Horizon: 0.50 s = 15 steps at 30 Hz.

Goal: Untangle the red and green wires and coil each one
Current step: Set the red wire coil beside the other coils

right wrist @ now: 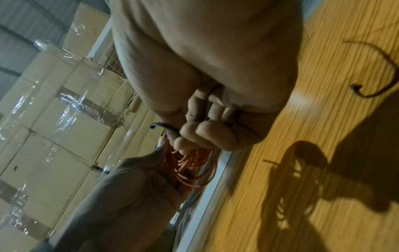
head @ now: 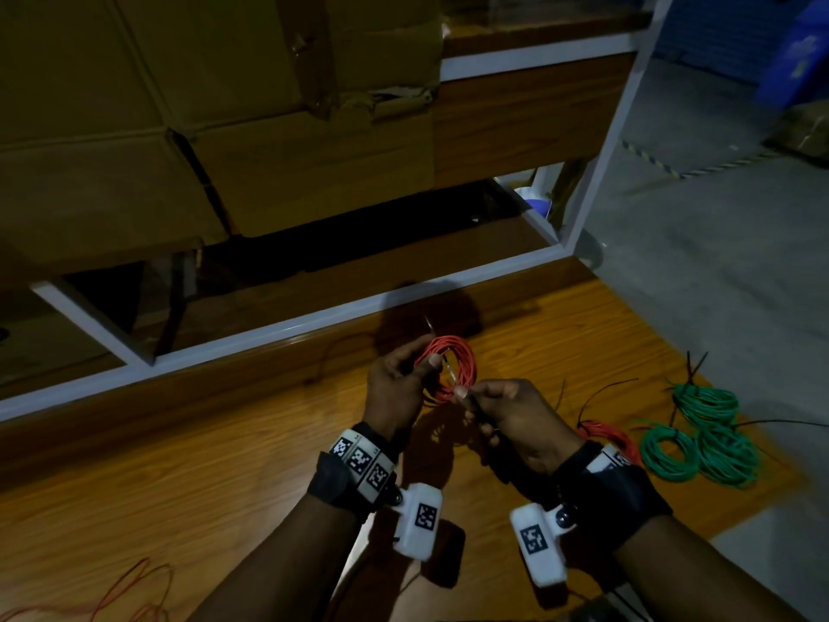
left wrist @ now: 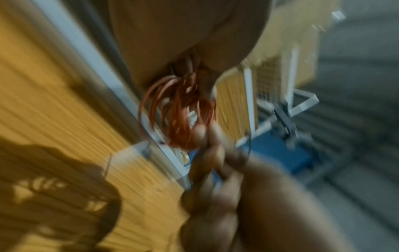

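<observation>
Fingers of our left hand (head: 397, 388) curl round the red wire coil (head: 453, 368), held up above the wooden table (head: 224, 464) — thumb pressed on its strands. Our right hand (head: 509, 417) pinches a thin black tie (right wrist: 164, 127) at the coil's edge, remaining fingers clenched. Green wire coils (head: 704, 437) lie on the table to our right — well apart.

Coil held up between my hands over the counter's middle.

My left hand (head: 394, 388) holds the wire coil (head: 448, 368) above the counter (head: 188, 478), my right hand (head: 516, 419) just right of it, fingers (head: 466, 390) at its near edge. Right of my right wrist another coil (head: 612, 435) lies on the counter, three more coils (head: 704, 435) farther right. Loose wire (head: 130, 590) lies near left. Stacked cartons (head: 215, 119) stand far behind, past a shelf frame (head: 287, 327).
</observation>
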Motion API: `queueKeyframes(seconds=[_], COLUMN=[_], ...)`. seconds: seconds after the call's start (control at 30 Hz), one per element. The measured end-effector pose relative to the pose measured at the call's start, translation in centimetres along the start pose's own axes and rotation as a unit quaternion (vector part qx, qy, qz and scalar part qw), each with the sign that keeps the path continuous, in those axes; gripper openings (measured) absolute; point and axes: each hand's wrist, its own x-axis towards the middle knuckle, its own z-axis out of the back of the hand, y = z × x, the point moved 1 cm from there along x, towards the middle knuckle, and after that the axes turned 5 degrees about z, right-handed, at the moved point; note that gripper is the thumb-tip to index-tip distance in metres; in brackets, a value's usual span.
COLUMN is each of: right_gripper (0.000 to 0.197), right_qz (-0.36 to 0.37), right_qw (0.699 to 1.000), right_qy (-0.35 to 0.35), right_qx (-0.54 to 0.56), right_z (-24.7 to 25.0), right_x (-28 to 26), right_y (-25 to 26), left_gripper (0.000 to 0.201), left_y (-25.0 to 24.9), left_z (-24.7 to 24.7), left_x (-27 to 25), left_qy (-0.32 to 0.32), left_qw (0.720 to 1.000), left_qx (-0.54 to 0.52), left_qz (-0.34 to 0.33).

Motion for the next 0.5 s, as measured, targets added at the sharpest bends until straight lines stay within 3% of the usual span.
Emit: queueKeyframes(seconds=[0.1, 0.37, 0.5], right_gripper=[0.026, 0.027, 0.028], right_qz=[-0.012, -0.040, -0.038], right_qw=[1.000, 0.999, 0.999], right_qy=[0.001, 0.006, 0.009], right_qx=[-0.017, -0.005, -0.013], right_z=[0.5, 1.8, 3.0], right_x=[-0.3, -1.2, -1.8], right_y=[-0.6, -1.0, -1.1], left_gripper=[0.027, 0.032, 0.020], left_y=[0.2, 1.1, 1.2], left_z=[0.2, -1.1, -2.2], left_x=[0.2, 0.1, 0.0], left_qy=[0.019, 0.040, 0.061], left_qw=[0.999, 0.986, 0.984], left_qx=[-0.013, -0.077, -0.076], left_qz=[0.047, 0.139, 0.147])
